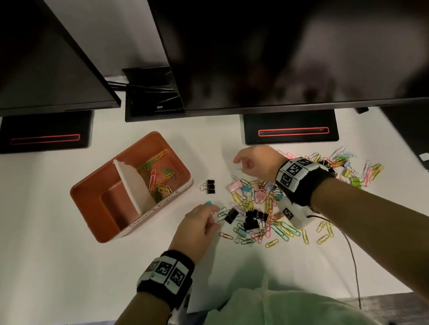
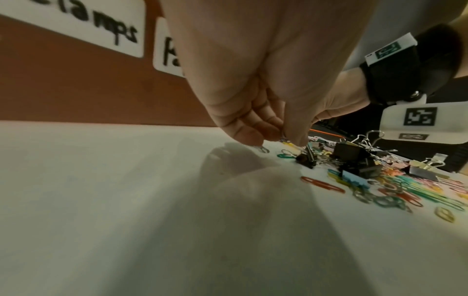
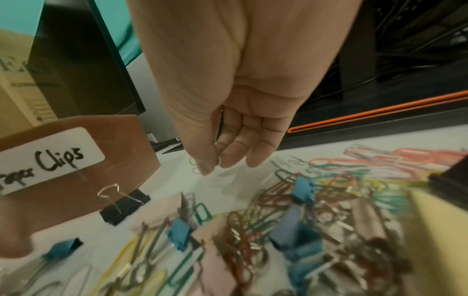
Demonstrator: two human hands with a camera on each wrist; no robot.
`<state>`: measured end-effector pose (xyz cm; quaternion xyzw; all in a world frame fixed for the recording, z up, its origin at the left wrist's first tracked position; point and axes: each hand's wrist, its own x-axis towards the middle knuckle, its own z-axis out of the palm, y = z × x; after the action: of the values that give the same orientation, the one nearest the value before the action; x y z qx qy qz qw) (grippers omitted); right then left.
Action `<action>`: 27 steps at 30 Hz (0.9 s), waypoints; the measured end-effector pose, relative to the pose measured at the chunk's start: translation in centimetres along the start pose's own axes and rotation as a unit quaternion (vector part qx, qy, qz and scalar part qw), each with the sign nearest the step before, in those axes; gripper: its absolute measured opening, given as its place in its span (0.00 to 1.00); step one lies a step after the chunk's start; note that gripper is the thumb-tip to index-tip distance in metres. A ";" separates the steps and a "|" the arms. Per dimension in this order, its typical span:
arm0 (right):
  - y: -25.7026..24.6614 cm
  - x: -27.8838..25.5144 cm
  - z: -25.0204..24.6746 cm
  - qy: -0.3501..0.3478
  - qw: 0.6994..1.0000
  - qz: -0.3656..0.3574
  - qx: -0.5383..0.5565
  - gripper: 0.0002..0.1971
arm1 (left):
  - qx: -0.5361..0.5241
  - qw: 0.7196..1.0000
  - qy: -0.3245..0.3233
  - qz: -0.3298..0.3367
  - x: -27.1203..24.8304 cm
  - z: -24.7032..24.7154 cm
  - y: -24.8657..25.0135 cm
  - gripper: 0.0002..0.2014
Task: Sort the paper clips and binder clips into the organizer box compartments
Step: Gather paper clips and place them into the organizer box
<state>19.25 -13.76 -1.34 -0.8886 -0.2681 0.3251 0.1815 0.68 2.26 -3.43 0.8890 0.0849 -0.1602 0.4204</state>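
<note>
Meanwhile, a silver paper clip [image 3: 194,167] is pinched in the right hand [image 1: 255,163] at centre frame, while a wire handle is gripped by the left hand [image 1: 197,228] below.

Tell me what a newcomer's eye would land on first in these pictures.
First, the bright heap of clips on the white desk, between both hands. Next, the orange organizer box left of it: paper clips in its far compartment, the near one bare. A lone black binder clip lies between box and heap.
</note>
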 end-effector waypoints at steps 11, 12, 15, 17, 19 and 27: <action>-1.3 0.0 2.0 -0.051 0.998 -0.002 -0.028 0.07 | 0.081 0.996 0.039 -0.017 2.4 2.2 0.7 0.05; -1.3 0.0 2.1 -0.043 0.999 -0.006 -0.029 0.06 | 0.084 0.995 0.042 -0.013 2.5 2.3 0.7 0.05; -1.2 -0.1 2.3 -0.032 0.999 -0.011 -0.028 0.07 | 0.091 0.995 0.049 0.000 2.6 2.2 0.7 0.05; -1.1 -0.1 2.2 -0.038 0.999 -0.003 -0.014 0.09 | 0.104 0.993 0.047 0.002 2.6 2.2 0.7 0.04; -1.1 0.0 2.0 -0.046 0.999 0.004 -0.003 0.12 | 0.107 0.993 0.046 -0.002 2.6 2.1 0.7 0.04; -1.4 0.0 1.4 -0.073 0.996 0.009 -0.041 0.09 | 0.166 0.986 0.025 0.004 2.6 2.6 0.3 0.06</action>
<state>17.82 -12.45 -1.72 -0.8716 -0.2861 0.3789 0.1220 2.62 0.05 -5.67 0.9506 0.0641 -0.1481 0.2651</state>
